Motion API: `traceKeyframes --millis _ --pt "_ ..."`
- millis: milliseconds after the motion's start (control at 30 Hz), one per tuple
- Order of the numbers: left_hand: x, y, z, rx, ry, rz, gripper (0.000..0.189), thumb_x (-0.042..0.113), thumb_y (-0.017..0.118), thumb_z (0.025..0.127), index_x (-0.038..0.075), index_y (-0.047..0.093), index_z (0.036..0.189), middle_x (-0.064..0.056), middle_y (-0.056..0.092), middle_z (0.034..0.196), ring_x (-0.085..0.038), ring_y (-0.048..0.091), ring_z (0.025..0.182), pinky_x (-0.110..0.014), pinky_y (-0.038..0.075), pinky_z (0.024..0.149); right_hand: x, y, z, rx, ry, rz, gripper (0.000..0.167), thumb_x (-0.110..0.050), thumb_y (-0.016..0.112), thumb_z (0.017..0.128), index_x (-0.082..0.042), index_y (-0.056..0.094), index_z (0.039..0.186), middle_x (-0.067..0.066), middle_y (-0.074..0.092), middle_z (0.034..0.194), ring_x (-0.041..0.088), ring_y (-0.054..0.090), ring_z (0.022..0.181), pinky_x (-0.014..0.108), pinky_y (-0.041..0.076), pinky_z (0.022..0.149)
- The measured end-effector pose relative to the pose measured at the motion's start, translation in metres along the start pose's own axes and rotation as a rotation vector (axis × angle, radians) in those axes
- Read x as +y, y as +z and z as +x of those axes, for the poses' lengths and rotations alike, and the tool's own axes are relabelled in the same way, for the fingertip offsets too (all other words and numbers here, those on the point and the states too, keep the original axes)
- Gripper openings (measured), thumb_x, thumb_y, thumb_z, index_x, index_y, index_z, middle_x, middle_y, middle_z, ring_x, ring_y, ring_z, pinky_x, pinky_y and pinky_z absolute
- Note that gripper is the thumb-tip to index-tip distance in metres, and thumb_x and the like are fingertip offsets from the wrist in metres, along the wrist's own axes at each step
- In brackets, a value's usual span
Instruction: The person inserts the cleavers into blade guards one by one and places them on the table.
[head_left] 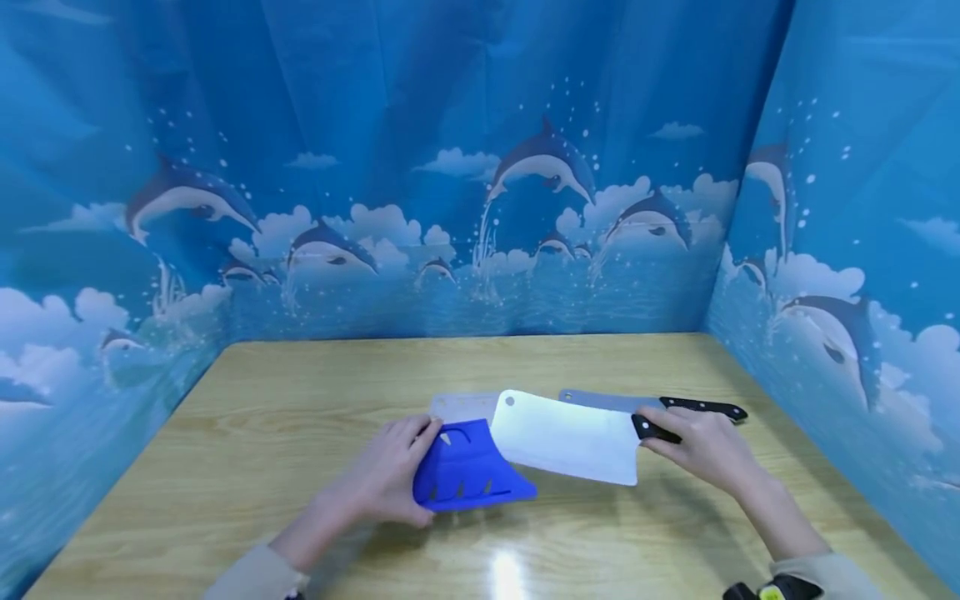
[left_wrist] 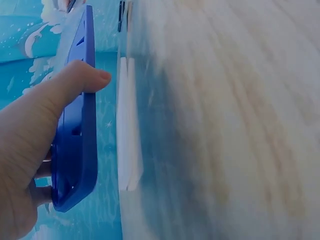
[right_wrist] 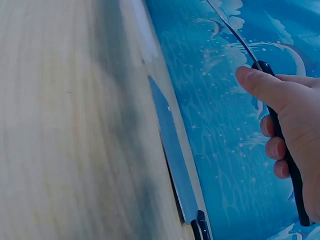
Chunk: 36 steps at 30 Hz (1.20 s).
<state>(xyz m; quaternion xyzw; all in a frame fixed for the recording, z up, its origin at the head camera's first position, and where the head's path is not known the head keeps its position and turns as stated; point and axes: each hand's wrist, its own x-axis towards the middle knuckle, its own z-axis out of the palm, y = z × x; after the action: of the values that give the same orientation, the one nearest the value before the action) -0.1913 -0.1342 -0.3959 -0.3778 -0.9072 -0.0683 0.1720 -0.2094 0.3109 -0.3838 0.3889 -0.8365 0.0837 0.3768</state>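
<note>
My left hand (head_left: pixel 393 475) grips a blue plastic slotted piece (head_left: pixel 468 475) by its left side, above the table; its exact kind I cannot tell. In the left wrist view the thumb lies over the edge of this blue piece (left_wrist: pixel 75 145). My right hand (head_left: pixel 708 446) holds a cleaver (head_left: pixel 566 437) by its black handle, fingers wrapped round it. The broad blade points left, its tip end overlapping the blue piece's right edge in the head view. Behind the cleaver a second knife (head_left: pixel 705 407) lies on the table, blade left, partly hidden by the cleaver and right hand.
A flat whitish piece with small holes (head_left: pixel 457 406) lies on the wooden table (head_left: pixel 300 392) behind the blue piece. Blue dolphin-print curtains (head_left: pixel 405 167) stand along the table's back and sides. A dark band with a yellow part (head_left: pixel 772 592) is at the right wrist.
</note>
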Motion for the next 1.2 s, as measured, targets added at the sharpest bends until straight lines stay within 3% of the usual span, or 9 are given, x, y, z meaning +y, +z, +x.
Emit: traceKeyframes --millis 400,567,767,867,1033,1200 --pt "-0.009 -0.010 -0.005 -0.016 0.066 0.007 0.110 0.049 0.090 0.050 -0.006 0.054 0.138 -0.015 0.058 0.123 -0.029 0.058 0.110 -0.048 0.053 0.093 -0.004 -0.001 0.000 -0.007 -0.130 0.089 0.063 -0.055 0.040 0.103 -0.004 0.077 0.098 0.001 0.067 0.070 0.007 0.056 0.053 0.017 0.041 0.043" --pt "-0.007 -0.012 -0.005 -0.071 0.097 0.043 0.111 0.052 0.090 0.051 -0.006 0.054 0.139 -0.016 0.058 0.128 -0.029 0.059 0.115 -0.047 0.053 0.097 -0.004 -0.004 0.005 -0.046 -0.158 0.107 0.064 -0.056 0.039 0.103 -0.006 0.077 0.097 0.001 0.068 0.070 0.003 0.052 0.051 0.017 0.038 0.043" --pt "-0.003 -0.010 -0.010 -0.129 0.140 0.056 0.113 0.052 0.089 0.054 -0.005 0.050 0.143 -0.017 0.056 0.132 -0.031 0.057 0.120 -0.047 0.050 0.103 -0.007 0.000 0.004 -0.102 -0.195 0.157 0.061 -0.054 0.039 0.104 -0.007 0.076 0.098 -0.008 0.057 0.067 -0.009 0.028 0.054 0.010 0.025 0.043" --pt "0.001 -0.008 -0.013 -0.117 0.144 0.063 0.113 0.053 0.087 0.055 -0.005 0.048 0.144 -0.016 0.055 0.132 -0.031 0.055 0.121 -0.049 0.048 0.105 -0.010 0.003 -0.003 -0.096 -0.187 0.187 0.058 -0.052 0.041 0.104 -0.005 0.075 0.099 -0.005 0.060 0.069 -0.009 0.032 0.054 0.010 0.028 0.042" --pt "0.007 -0.006 -0.019 -0.084 0.144 0.123 0.116 0.070 0.081 0.061 -0.002 0.047 0.146 -0.016 0.055 0.133 -0.031 0.054 0.121 -0.050 0.048 0.104 -0.018 0.003 -0.012 -0.109 -0.151 0.258 0.051 -0.046 0.049 0.102 0.000 0.073 0.104 0.006 0.072 0.080 -0.004 0.053 0.058 0.012 0.042 0.047" --pt "0.009 -0.005 -0.023 0.001 0.163 0.169 0.117 0.077 0.079 0.058 0.002 0.051 0.143 -0.012 0.058 0.126 -0.027 0.055 0.114 -0.048 0.050 0.098 -0.024 -0.005 -0.012 -0.130 -0.160 0.229 0.051 -0.046 0.047 0.103 -0.002 0.073 0.108 0.001 0.070 0.082 -0.006 0.049 0.061 0.014 0.041 0.049"
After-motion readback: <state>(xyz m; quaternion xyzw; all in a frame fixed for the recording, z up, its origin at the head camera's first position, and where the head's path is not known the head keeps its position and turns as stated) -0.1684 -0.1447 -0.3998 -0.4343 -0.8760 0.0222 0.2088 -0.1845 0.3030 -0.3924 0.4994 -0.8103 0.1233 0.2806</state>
